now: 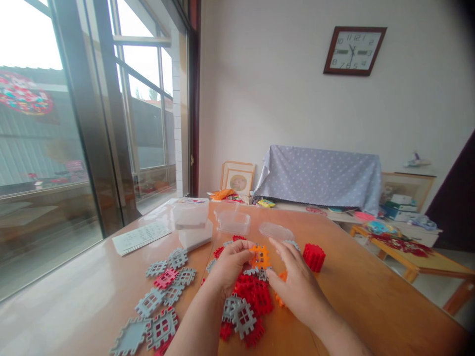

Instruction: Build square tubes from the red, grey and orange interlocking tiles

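Note:
My left hand (234, 262) pinches an orange interlocking building tile (261, 257) with a notched edge, holding it above the pile. My right hand (291, 274) is just to the right of that tile, fingers apart, with nothing seen in it. Under and between the hands lies a heap of red tiles (256, 294), with grey window tiles (243, 316) on its near side. Another orange tile (280, 291) is partly hidden behind my right hand. A stack of red tiles (314, 257) stands farther right.
Grey tiles (149, 301) and a pink-red tile (166, 278) lie spread at left. Behind them are a printed sheet (141, 237), white boxes (191, 213), a clear plastic tub (233, 222) and a clear lid (276, 231) on the wooden table (363, 296).

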Motion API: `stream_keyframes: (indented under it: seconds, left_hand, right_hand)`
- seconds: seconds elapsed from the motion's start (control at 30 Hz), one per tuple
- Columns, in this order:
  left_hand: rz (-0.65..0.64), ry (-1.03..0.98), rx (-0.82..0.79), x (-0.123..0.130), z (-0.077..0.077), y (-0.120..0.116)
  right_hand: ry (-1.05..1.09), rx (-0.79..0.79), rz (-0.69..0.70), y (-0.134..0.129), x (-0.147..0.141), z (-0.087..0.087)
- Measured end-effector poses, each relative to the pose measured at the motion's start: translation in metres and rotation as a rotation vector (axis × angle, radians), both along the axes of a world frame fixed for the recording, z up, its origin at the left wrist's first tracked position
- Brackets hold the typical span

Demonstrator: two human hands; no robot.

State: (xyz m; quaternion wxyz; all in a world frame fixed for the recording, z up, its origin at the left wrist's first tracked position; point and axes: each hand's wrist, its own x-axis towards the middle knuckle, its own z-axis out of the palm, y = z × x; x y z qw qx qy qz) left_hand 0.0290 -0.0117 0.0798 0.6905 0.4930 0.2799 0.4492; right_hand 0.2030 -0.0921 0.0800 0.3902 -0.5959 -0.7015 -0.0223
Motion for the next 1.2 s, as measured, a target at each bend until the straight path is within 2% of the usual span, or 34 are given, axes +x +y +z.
stream_keyframes:
  seconds: [0.17, 0.4, 0.53, 0.63, 0.83, 1.0, 1.1, 1.2]
  left_hand:
    - [-0.034, 0.014, -0.022, 0.002, 0.003, -0.004]
    - [-0.039, -0.002, -0.040, 0.005, 0.005, -0.010]
    - [-0.022, 0.009, -0.062, 0.005, 0.001, -0.007]
    - [-0.017, 0.072, -0.031, 0.007, 0.000, -0.006]
    - [-0.014, 0.253, 0.131, 0.016, -0.012, 0.001]
    - [0.148, 0.465, 0.395, 0.022, -0.027, 0.006]
    - [0.212, 0.583, 0.546, 0.021, -0.030, 0.005]
    - [0.233, 0.709, 0.707, 0.021, -0.029, 0.001]
  right_hand:
    - [-0.074, -0.030, 0.064, -0.001, 0.004, 0.004]
    - [-0.057, -0.018, 0.060, 0.001, 0.008, 0.002]
    - [-0.005, -0.041, 0.047, -0.004, 0.027, 0.004]
    - [0.086, -0.133, 0.015, -0.011, 0.052, 0.004]
    - [0.210, -0.283, 0.017, -0.023, 0.091, -0.006]
    - [0.289, -0.367, 0.087, -0.033, 0.094, -0.015]
    - [0.331, -0.384, 0.119, -0.034, 0.094, -0.013]
    - [0.459, -0.326, 0.106, -0.023, 0.097, -0.010]
